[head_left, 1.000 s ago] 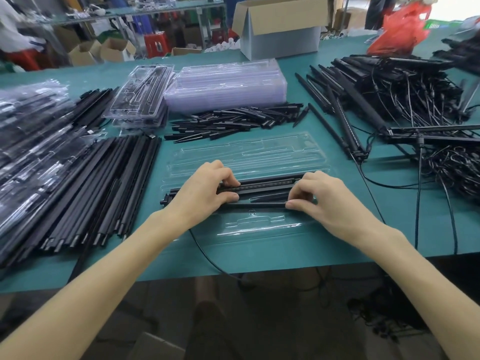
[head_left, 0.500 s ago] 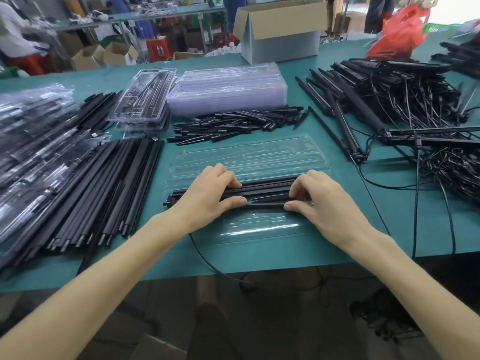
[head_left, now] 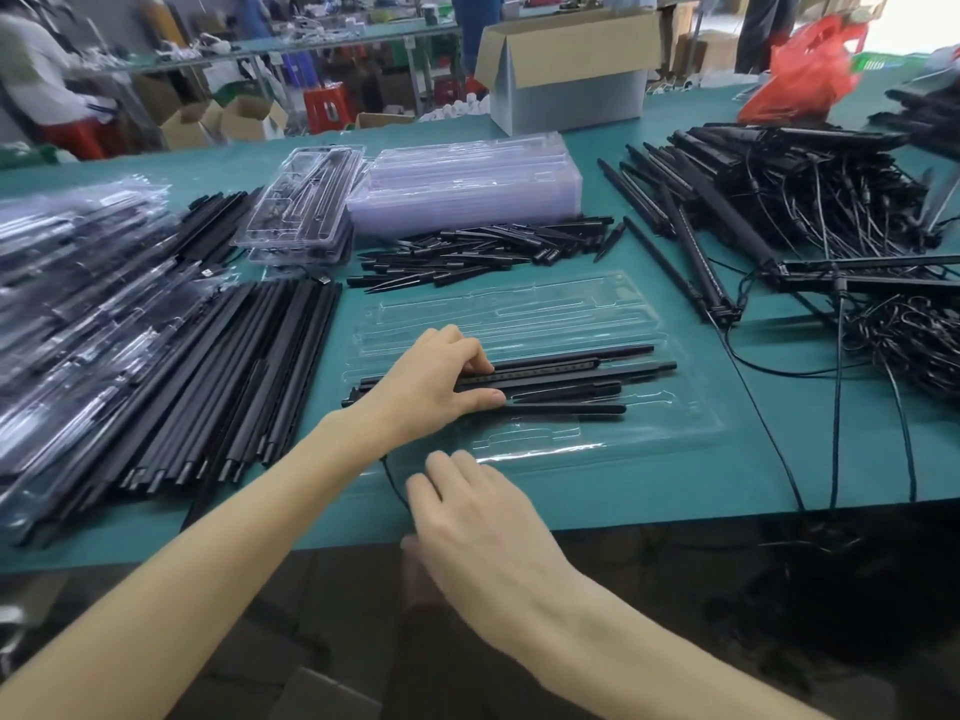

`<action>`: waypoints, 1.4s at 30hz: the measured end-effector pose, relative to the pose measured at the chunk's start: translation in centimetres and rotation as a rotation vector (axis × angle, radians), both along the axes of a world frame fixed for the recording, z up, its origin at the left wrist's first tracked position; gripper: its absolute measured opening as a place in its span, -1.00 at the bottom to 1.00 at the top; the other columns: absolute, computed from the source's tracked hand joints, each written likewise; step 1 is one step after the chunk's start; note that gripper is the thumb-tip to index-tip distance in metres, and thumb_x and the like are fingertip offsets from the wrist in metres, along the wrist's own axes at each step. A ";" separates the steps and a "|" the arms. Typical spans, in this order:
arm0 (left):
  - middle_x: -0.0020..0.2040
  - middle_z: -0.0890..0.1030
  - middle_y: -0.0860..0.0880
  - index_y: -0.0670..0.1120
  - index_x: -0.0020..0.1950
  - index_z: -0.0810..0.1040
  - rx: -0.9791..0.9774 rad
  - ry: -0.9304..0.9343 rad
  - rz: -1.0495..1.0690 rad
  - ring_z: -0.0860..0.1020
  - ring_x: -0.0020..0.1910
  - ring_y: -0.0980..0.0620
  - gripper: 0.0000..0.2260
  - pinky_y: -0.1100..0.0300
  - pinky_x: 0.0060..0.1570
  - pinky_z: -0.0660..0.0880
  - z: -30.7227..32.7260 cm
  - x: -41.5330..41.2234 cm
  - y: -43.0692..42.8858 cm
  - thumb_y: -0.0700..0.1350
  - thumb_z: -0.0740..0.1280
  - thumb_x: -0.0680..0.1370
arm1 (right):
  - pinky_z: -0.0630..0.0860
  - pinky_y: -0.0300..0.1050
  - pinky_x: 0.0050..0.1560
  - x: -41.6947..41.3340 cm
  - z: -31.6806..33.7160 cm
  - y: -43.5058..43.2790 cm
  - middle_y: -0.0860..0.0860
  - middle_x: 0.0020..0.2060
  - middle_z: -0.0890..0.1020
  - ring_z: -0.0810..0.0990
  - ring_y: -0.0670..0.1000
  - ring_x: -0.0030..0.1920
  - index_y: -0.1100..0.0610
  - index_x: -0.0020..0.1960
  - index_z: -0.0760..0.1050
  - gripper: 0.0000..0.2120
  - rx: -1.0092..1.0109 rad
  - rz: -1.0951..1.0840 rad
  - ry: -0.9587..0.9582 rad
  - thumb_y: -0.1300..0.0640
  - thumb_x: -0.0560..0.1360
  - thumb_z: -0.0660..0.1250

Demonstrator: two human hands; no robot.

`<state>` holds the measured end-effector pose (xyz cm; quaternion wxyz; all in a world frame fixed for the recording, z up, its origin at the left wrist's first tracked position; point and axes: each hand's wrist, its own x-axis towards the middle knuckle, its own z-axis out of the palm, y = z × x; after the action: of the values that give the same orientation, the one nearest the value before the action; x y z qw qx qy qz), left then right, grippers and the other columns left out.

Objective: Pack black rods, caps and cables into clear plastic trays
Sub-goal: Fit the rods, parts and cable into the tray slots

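Gripping the left end of five slim black rods (head_left: 634, 368) with the left hand (head_left: 441, 387), thumb on the near side and fingers curled over the far side, clamped on the bundle. Lying side by side, all five, in the near half of one clear plastic clamshell tray (head_left: 649, 428), opened flat on the teal desk (head_left: 675, 491), the two nearest shorter than the rest. Reaching in at the tray's near left corner with the right hand (head_left: 467, 517), blurred, fingers straight and slightly apart, holding nothing; touching the plastic or not, cannot tell. Just left of those fingers, one thin black cable (head_left: 390, 480) dropping over the desk's near edge. Beyond the tray, one loose heap of short black tapered caps (head_left: 483, 249), too many to count, then one stack of empty clear trays (head_left: 467, 184). Far right, one tangle of black cabled rods (head_left: 805, 200). Left, one row of long black rods (head_left: 249, 376). Far off, one brown cardboard box (head_left: 566, 96).
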<state>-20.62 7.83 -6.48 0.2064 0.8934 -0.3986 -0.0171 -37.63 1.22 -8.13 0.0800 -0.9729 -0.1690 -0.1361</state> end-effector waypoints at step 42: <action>-0.03 0.54 -0.02 -0.17 0.03 0.63 -0.180 -0.285 -0.247 0.46 -0.04 -0.02 -0.79 0.05 0.03 0.48 -2.4 2.0 2.4 -0.03 0.35 0.62 | 0.18 -0.37 -0.61 2.6 8.5 -12.8 0.03 -0.37 0.51 0.31 -0.14 -0.52 0.38 0.03 0.55 -0.74 1.357 -0.222 0.601 0.17 0.53 0.44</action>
<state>-18.58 10.20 -8.85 0.2231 0.8093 -0.5301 0.1198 -35.01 -11.56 0.35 0.6907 -0.7167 0.0803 0.0538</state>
